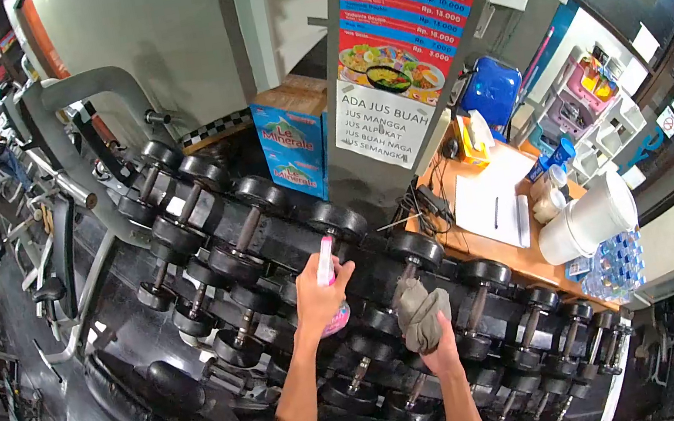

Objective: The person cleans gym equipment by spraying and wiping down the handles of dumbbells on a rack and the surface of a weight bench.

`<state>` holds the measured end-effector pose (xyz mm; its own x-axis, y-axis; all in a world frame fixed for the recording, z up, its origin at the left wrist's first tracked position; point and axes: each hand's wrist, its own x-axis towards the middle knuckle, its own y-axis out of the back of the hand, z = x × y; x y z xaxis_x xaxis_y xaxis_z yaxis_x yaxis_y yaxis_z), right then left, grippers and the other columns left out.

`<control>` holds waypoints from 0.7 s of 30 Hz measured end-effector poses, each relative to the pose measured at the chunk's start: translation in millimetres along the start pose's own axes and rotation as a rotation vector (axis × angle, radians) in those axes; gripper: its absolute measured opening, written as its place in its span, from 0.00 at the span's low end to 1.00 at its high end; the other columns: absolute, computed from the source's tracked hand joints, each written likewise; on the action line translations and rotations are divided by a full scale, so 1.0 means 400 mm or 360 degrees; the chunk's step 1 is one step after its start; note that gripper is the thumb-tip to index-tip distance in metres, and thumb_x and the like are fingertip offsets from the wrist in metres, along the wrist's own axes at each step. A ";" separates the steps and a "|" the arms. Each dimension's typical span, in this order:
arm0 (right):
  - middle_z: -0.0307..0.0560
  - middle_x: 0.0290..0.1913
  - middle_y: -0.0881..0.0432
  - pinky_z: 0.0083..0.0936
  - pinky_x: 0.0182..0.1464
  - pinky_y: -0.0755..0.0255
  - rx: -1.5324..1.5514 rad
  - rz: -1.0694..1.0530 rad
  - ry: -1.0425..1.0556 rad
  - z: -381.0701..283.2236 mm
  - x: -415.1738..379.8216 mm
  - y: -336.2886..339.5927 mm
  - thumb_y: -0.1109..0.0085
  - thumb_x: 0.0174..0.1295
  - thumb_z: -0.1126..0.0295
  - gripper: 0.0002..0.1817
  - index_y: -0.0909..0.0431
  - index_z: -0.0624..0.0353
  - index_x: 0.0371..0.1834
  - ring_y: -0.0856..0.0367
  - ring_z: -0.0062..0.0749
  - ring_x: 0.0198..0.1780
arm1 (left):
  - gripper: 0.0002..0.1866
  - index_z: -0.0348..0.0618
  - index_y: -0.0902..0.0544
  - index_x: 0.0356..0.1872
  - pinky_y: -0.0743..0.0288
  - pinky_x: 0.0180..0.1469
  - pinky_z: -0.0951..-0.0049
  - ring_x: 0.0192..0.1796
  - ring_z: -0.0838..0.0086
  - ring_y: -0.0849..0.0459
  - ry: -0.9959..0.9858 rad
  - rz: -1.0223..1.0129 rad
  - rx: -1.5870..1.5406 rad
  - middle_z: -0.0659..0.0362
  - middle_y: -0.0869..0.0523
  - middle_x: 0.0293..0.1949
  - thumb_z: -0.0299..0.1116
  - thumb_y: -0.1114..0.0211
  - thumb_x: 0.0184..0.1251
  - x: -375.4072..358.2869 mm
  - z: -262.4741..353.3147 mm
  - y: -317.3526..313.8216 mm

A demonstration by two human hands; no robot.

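My left hand [319,294] is wrapped round a spray bottle [326,265] with a white and pink trigger head; its pink lower part shows below my fingers. In my right hand [442,352] is a crumpled grey-brown cloth [420,314], bunched up above the thumb. Both hands are over a rack of black dumbbells. One dumbbell [416,251] has its far head just beyond the cloth, and another dumbbell head [335,221] lies just past the spray bottle. The cloth covers part of the handle behind it.
Rows of dumbbells [247,229] stretch left and right. Behind them stand a blue carton [290,149] and a pillar with a menu poster [403,15]. To the right, a wooden desk [446,233] bears papers, white buckets [605,208] and cables. Gym machines [75,199] and a black padded bench [135,410] are at left.
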<state>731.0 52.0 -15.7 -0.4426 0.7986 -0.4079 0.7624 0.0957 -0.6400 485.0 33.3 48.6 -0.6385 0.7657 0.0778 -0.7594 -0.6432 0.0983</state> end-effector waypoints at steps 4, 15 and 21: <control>0.47 0.61 0.26 0.43 0.52 0.26 0.0010 0.0060 -0.0004 0.007 0.032 -0.004 0.53 0.69 0.49 0.29 0.39 0.54 0.68 0.25 0.43 0.58 | 0.13 0.36 0.24 0.31 0.27 0.21 0.70 0.16 0.72 0.19 0.0213 -0.0074 0.0132 0.56 0.20 0.18 0.34 0.31 0.61 0.077 -0.042 -0.024; 0.45 0.63 0.28 0.42 0.56 0.28 -0.0008 -0.0007 -0.0160 0.022 0.156 -0.085 0.54 0.69 0.50 0.29 0.39 0.52 0.69 0.26 0.41 0.60 | 0.11 0.33 0.24 0.31 0.25 0.21 0.67 0.17 0.66 0.17 0.0299 -0.0110 0.0279 0.51 0.18 0.18 0.33 0.36 0.64 0.127 -0.065 -0.031; 0.48 0.61 0.27 0.31 0.62 0.34 -0.1231 0.0063 0.0460 0.034 0.335 -0.191 0.51 0.71 0.61 0.22 0.31 0.63 0.62 0.29 0.34 0.62 | 0.09 0.35 0.24 0.35 0.27 0.20 0.74 0.17 0.76 0.20 0.0309 -0.0086 0.0085 0.58 0.20 0.22 0.30 0.34 0.63 0.058 -0.069 0.008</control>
<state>607.0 143.6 -30.2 -0.3502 0.9212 -0.1693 0.9312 0.3620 0.0434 464.5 49.0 23.2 -0.6129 0.7808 -0.1212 -0.7889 -0.5959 0.1502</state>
